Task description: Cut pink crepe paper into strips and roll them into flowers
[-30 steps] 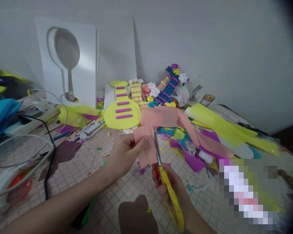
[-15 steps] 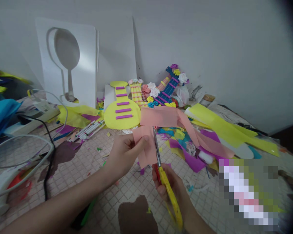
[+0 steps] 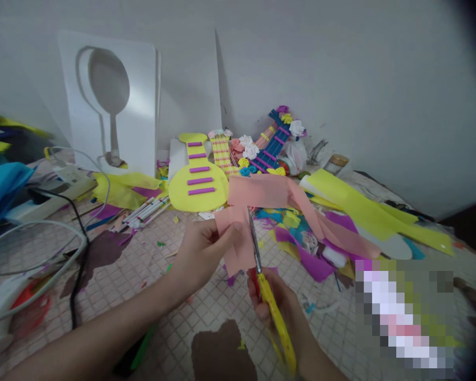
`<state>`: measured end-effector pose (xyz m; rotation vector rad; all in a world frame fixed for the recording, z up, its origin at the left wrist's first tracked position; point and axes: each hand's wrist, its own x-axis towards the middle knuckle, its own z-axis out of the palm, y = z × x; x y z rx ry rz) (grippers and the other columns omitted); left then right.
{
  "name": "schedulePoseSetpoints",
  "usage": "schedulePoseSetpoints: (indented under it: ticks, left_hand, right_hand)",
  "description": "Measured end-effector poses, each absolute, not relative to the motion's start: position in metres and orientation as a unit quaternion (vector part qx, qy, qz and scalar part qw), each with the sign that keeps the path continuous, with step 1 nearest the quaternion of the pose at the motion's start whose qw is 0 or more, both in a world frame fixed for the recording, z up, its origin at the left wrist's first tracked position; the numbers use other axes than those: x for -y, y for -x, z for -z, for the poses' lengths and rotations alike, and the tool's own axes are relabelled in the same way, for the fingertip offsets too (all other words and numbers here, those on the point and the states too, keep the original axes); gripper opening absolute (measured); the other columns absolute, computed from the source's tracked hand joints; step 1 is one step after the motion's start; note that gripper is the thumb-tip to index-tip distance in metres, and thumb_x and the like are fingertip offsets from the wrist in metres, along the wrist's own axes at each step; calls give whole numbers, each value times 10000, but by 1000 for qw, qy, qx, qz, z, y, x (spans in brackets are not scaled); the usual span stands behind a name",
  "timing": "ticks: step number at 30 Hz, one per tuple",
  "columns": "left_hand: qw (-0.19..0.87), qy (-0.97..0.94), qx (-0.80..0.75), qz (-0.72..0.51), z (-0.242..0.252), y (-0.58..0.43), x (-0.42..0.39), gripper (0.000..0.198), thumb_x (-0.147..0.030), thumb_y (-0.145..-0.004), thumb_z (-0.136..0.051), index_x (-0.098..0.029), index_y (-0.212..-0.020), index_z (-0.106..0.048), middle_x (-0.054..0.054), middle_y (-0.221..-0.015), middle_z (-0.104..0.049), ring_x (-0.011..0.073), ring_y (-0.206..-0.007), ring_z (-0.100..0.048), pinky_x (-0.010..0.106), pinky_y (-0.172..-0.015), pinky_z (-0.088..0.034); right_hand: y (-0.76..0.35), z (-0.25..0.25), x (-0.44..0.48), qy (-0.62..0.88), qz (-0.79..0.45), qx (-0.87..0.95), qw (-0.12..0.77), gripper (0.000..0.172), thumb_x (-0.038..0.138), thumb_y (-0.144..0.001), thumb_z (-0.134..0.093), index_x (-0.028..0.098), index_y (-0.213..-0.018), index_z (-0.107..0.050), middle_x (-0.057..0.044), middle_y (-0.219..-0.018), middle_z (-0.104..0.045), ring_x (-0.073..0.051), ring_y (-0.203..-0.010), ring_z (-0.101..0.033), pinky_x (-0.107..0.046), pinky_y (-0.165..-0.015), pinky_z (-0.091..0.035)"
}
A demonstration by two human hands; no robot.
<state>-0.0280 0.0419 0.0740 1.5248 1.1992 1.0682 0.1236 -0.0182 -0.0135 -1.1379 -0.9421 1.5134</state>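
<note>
Between thumb and fingers, my left hand pinches a folded piece of pink crepe paper. My right hand grips yellow-handled scissors, whose blades lie along the paper's right edge and look nearly closed. Just beyond the hands lies a longer strip of pink crepe paper, trailing off to the right. Behind the left hand rests a yellow guitar-shaped cutout with purple bars across it. Part of the scissors' handle is hidden by the right hand.
Paper guitars with flowers lean at the back. A white board with a cut-out shape stands back left. Cables run along the left. Yellow paper and purple scraps lie right. A blurred patch covers the lower right.
</note>
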Motion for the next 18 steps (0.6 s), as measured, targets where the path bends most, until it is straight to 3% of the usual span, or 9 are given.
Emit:
schedulePoseSetpoints:
  ticks: [6,10,18]
  left_hand:
    - [437,-619,-491,-430,-73,29,-43,313,-367,-752,-470,-147,-532,-502,-37,-491,-388,81,-479,-355,200,-435,-281]
    - [435,-615,-492,-436,-74,28,-42,316,-372,-749,-488,-151,-524,-498,-40,-488,-396,80,-474,-350,197,-433,-275]
    - [446,-615,-483,-436,-75,29,-40,304,-355,-753,-483,-143,-536,-510,-33,-506,-416,77,-485,-363,189,-429,-280]
  right_hand:
    - [-121,8,16,471,-666,319,482,384,413,-523,-786,191,-788,-620,28,-629,-468,-81,-519,-404,-179,-418,-340]
    - [-121,7,13,480,-682,271,482,342,493,-617,-694,179,-718,-602,23,-584,-452,-76,-477,-384,-174,-376,-308]
    - [-123,11,12,479,-678,291,476,383,541,-627,-659,176,-733,-609,15,-576,-468,-84,-466,-409,-175,-369,-325]
